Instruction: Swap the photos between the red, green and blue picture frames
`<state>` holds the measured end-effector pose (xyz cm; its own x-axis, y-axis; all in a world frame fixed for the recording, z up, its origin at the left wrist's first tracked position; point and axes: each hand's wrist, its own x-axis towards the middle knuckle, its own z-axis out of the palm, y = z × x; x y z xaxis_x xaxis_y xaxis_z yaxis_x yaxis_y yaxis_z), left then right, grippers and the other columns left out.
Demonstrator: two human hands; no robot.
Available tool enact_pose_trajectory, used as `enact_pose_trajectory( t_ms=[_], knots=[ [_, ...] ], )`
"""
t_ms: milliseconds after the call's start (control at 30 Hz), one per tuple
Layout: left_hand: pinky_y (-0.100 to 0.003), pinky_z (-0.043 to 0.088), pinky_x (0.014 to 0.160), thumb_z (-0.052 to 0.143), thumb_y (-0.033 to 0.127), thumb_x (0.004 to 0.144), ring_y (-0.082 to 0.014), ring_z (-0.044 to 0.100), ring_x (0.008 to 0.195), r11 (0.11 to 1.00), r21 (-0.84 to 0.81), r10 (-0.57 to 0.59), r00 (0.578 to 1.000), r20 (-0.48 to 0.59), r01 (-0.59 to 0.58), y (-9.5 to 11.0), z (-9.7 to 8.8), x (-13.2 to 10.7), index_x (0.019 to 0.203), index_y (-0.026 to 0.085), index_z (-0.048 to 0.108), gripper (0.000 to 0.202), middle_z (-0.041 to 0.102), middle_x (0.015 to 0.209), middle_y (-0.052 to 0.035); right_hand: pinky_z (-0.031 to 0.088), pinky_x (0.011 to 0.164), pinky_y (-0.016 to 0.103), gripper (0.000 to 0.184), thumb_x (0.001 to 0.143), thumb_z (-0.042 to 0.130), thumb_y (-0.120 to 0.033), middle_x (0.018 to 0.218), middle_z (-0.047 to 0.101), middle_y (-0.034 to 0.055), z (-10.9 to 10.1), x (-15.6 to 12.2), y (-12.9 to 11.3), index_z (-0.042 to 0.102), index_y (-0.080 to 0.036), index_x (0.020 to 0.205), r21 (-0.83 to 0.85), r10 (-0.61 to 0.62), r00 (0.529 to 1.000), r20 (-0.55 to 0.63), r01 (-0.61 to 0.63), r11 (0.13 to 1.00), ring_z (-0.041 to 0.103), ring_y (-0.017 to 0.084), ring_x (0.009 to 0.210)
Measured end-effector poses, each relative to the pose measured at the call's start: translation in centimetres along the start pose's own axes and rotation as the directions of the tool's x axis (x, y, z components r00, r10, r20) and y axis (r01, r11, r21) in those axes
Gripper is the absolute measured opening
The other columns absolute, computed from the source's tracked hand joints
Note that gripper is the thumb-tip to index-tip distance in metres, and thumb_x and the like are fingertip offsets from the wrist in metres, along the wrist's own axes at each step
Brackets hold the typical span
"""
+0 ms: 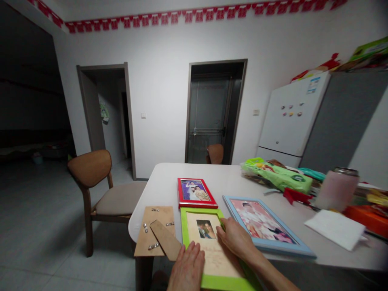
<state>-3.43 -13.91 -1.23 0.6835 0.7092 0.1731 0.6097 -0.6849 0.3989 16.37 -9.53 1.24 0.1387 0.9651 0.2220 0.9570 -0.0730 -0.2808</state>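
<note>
A lime-green photo frame (185, 226) lies at the table's near edge, with a cream sheet (216, 258) and a small photo (206, 229) inside it. My left hand (188, 264) rests flat on the frame's left side, its fingers stretched out. At the right side, my right hand (236, 239) has its fingers bent over the frame's edge, the thumb on the cream sheet. Left of the frame lies a wooden backing board (159, 234) with metal clips and a stand leg (165, 239). A red photo frame (197, 192) touches the green one's far end. To the right lies a light-blue photo frame (266, 222).
On the table's right stand a green package (280, 174), a pink jar (338, 188), white paper (336, 228) and an orange-red box (366, 218). A wooden chair (115, 198) is left of the white table (163, 178). A fridge (292, 117) stands behind, at right.
</note>
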Motion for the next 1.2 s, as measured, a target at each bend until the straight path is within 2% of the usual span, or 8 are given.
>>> enact_pose_trajectory(
  t_ms=[133,233,333,500,800,967,1067,1200],
  knots=[
    [-0.047,0.027,0.095,0.063,0.031,0.058,-0.0284,0.028,0.118,0.999,0.035,-0.015,0.984,-0.179,0.021,-2.9,-1.8,-2.7,0.122,0.016,0.035,0.071,0.033,0.128,-0.015,0.035,0.075,0.026,0.036,0.076,0.036,-0.029,0.098,0.056,0.0127,-0.5,-1.0,-3.2,0.054,-0.012,0.102,0.17,-0.17,0.985,-0.02,0.171,0.971,0.051,0.019,0.089],
    [-0.045,0.027,0.096,0.059,0.014,0.056,-0.026,0.029,0.118,0.947,0.098,-0.252,0.898,-0.36,0.305,-6.3,-3.4,-4.8,0.12,0.017,0.037,0.068,0.035,0.128,-0.0128,0.033,0.078,0.029,0.036,0.074,0.041,-0.032,0.097,0.056,0.0102,-0.3,-2.4,-7.7,0.053,-0.017,0.105,0.259,-0.315,0.949,0.014,0.301,0.918,0.049,0.02,0.091],
    [-0.04,0.029,0.096,0.053,0.009,0.055,-0.0249,0.033,0.116,0.873,0.139,-0.39,0.84,-0.377,0.468,-9.2,-4.0,-5.7,0.114,0.011,0.044,0.059,0.04,0.124,-0.0148,0.032,0.076,0.035,0.039,0.067,0.05,-0.041,0.092,0.057,0.0089,1.1,-3.4,-11.7,0.055,-0.02,0.099,0.227,-0.421,0.904,0.079,0.395,0.89,0.047,0.023,0.088],
    [-0.034,0.035,0.093,0.045,0.012,0.063,-0.0207,0.04,0.112,0.868,0.11,-0.4,0.813,-0.424,0.485,-10.8,-4.0,-5.5,0.11,0.014,0.047,0.046,0.047,0.12,-0.01,0.032,0.075,0.036,0.048,0.057,0.058,-0.029,0.094,0.053,0.0088,3.0,-3.0,-13.9,0.051,-0.021,0.103,0.229,-0.42,0.905,0.066,0.396,0.889,0.046,0.024,0.086],
    [-0.034,0.038,0.091,0.057,0.016,0.064,-0.0228,0.04,0.111,0.979,0.117,-0.088,0.859,-0.504,0.169,-5.4,-3.0,-3.8,0.116,0.014,0.041,0.055,0.041,0.124,-0.0143,0.034,0.083,0.03,0.039,0.065,0.048,-0.021,0.098,0.051,0.0062,-2.7,-5.3,-7.0,0.054,-0.025,0.104,0.421,-0.41,0.911,-0.044,0.389,0.819,0.045,0.019,0.093],
    [-0.036,0.037,0.091,0.064,0.022,0.062,-0.026,0.039,0.112,0.996,0.071,-0.021,0.947,-0.32,0.046,-1.3,-0.8,-1.1,0.118,0.009,0.04,0.062,0.039,0.124,-0.0184,0.035,0.086,0.031,0.033,0.07,0.045,-0.027,0.101,0.051,0.0081,-3.6,-7.2,-1.0,0.057,-0.023,0.1,0.41,-0.343,0.938,0.049,0.295,0.863,0.046,0.02,0.097],
    [-0.04,0.032,0.094,0.062,0.026,0.064,-0.0274,0.034,0.115,0.994,0.047,-0.095,0.985,-0.145,0.103,0.5,-0.7,-0.1,0.119,0.007,0.039,0.062,0.034,0.126,-0.0187,0.035,0.087,0.031,0.033,0.071,0.043,-0.029,0.101,0.051,0.0083,-3.2,-7.4,1.0,0.058,-0.023,0.1,0.378,-0.314,0.947,0.072,0.265,0.887,0.046,0.02,0.097],
    [-0.045,0.024,0.097,0.058,0.031,0.068,-0.0277,0.027,0.119,0.975,0.054,-0.217,0.976,-0.009,0.217,1.9,-1.6,0.7,0.119,0.009,0.04,0.058,0.033,0.128,-0.0151,0.034,0.088,0.033,0.036,0.071,0.044,-0.031,0.103,0.052,0.0095,-2.0,-7.1,1.8,0.058,-0.022,0.102,0.289,-0.276,0.959,0.056,0.249,0.924,0.046,0.021,0.098]
  ],
)
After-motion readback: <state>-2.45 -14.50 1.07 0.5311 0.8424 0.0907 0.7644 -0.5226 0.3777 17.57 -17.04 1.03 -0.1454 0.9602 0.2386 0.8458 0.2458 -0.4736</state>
